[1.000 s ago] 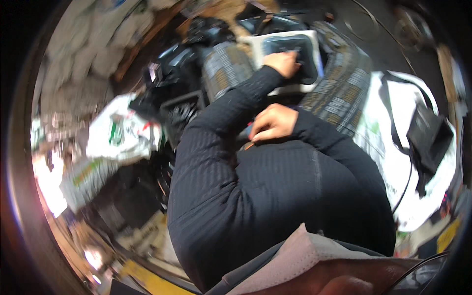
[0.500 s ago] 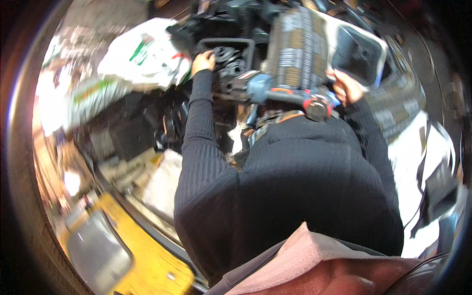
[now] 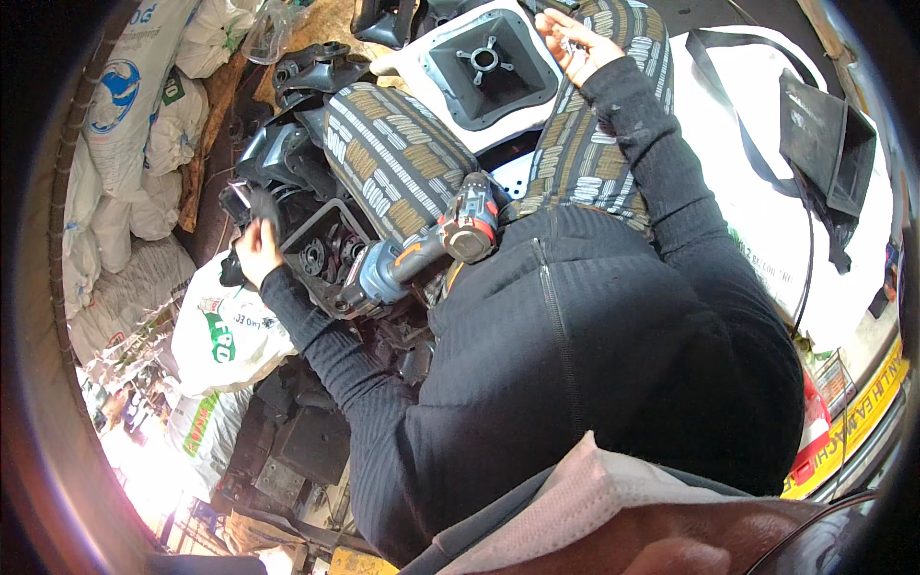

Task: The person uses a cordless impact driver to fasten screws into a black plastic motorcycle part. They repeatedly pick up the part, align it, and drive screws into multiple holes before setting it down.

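Observation:
My left hand (image 3: 257,251) is closed on a dark, blurred part (image 3: 263,207) at the left, beside a pile of black plastic parts (image 3: 271,153). My right hand (image 3: 586,56) is raised at the top, fingers curled around small shiny pieces (image 3: 572,46) too small to name. Next to it, a square black plastic housing (image 3: 458,79) with a round central hole rests on white cloth (image 3: 407,65) across my legs. A blue and black power drill (image 3: 414,257) lies against my waist. Left of my leg stands a dark tray (image 3: 309,228) of round black parts (image 3: 335,257).
White sacks (image 3: 120,125) line the far left, with a white plastic bag (image 3: 225,331) below my left hand. On the right lies a large white sack (image 3: 743,182) with a black strap and a black box-shaped part (image 3: 826,144). A yellow panel (image 3: 862,412) sits at lower right.
The view has turned, bringing the housing fully into sight. My left hand has gone from the tray's edge to the pile beyond it and now holds a dark part. My right hand stays near the housing.

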Motion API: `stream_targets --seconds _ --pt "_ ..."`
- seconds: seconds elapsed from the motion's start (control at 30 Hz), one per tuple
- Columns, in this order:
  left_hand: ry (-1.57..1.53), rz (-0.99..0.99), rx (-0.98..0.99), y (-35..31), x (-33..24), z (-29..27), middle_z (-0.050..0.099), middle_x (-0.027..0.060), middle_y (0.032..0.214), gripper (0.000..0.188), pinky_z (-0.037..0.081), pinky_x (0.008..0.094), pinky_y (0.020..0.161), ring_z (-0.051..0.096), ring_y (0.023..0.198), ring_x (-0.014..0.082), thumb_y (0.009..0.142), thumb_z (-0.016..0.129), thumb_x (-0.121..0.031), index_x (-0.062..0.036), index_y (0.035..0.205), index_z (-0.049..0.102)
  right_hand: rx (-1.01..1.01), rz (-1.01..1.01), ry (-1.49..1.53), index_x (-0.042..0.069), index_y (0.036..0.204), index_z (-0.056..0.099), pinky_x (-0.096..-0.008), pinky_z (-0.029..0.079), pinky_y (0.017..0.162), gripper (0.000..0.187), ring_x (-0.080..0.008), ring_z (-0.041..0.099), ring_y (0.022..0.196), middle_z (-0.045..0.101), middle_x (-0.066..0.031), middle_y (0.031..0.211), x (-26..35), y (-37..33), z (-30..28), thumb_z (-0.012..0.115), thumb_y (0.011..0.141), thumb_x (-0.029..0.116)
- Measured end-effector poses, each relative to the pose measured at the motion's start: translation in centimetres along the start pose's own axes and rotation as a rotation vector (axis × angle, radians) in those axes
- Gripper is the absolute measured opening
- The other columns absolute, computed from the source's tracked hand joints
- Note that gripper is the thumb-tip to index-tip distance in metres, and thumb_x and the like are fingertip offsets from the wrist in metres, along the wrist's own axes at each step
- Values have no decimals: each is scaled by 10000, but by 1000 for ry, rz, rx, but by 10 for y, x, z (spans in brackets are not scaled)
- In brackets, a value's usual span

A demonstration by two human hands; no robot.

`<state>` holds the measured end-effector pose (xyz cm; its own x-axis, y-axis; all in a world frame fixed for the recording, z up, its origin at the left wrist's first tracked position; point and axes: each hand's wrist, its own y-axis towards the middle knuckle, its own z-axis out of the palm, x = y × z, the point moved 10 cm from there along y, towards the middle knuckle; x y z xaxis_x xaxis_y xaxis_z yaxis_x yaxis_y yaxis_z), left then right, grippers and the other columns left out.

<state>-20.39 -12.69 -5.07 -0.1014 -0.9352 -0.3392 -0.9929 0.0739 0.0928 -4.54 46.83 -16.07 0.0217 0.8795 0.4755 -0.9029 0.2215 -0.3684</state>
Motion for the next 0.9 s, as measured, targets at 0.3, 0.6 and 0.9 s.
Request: stream_targets --seconds 0.3,0.6,0.9 --pt "-18 927 252 -42 -406 137 566 48 880 161 510 379 694 608 832 249 742 696 -206 -153 890 664 33 87 123 -27 1193 508 -286 538 773 304 -209 630 836 622 -171 1045 -24 20 10 506 894 24" --pt "78 916 341 -50 -413 165 571 73 911 266 497 394 720 601 824 267 751 685 -220 -176 1010 646 -36 102 -47 -3 1223 518 -230 574 683 305 -173 651 948 630 -112 1104 -25 8 21 497 937 98" --pt "45 568 1123 -151 -296 53 569 175 1079 720 506 388 814 620 923 348 652 713 -217 -110 1317 459 87 158 74 -43 1268 456 -323 553 822 371 -267 598 1077 576 -182 1199 -25 0 45 453 960 164"
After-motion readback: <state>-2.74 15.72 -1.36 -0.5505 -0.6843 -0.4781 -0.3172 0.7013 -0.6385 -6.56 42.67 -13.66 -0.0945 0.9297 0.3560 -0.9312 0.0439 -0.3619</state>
